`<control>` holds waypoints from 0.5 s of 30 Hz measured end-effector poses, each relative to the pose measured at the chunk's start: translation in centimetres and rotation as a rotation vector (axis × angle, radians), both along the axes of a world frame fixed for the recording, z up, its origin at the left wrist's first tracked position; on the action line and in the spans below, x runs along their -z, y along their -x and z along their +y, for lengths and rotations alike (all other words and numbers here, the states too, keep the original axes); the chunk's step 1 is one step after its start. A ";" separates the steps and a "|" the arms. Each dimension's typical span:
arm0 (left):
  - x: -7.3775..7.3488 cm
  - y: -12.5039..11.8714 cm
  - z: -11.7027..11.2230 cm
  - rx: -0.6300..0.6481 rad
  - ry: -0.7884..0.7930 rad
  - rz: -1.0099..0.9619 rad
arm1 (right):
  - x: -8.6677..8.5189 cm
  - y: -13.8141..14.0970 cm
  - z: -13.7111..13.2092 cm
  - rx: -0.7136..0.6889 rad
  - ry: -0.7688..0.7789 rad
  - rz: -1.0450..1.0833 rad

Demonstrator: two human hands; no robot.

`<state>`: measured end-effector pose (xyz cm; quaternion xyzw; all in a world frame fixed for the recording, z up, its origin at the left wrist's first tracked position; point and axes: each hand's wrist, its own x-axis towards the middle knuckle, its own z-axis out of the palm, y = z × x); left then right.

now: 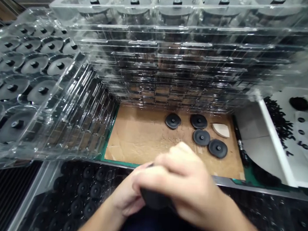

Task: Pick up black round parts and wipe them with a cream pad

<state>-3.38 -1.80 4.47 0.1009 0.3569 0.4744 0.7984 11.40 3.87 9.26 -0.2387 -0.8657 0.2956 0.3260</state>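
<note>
Clasping a black moulded disc [154,199] between them, the right hand [183,182] and left hand [125,195] hold it just in front of the near edge of a cardboard sheet [138,139]. Most of the disc is hidden, with only its dark underside showing, so its face cannot be made out. The right fingers [177,160] curl closed over the top, while the left fingers [127,203] wrap narrowly around from below, partly hidden behind the right hand. Four black knobbed discs [201,137] lie toward the cardboard's far right corner, beside a pale rounded piece [220,130]. A black marker [239,144] runs along the right edge, and a green mat [248,176] shows beneath the sheet. Clear blister trays [169,59], stacked high along the far edge and leaning at the left, hold more discs. Blurred black parts fill a clear tray [82,192] at lower left, and small black pieces [277,121] lie behind a white rim [276,140] at right.
</note>
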 end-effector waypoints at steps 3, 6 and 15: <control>0.2 0.4 -0.2 0.028 -0.012 -0.130 | 2.3 -1.6 1.2 0.269 0.139 -0.039; 0.2 0.7 -0.5 -0.002 -0.041 -0.267 | 5.5 -3.2 1.0 0.481 0.343 -0.163; -0.3 0.9 0.2 -0.056 0.062 -0.278 | 11.3 -3.6 -2.8 0.252 0.602 -0.244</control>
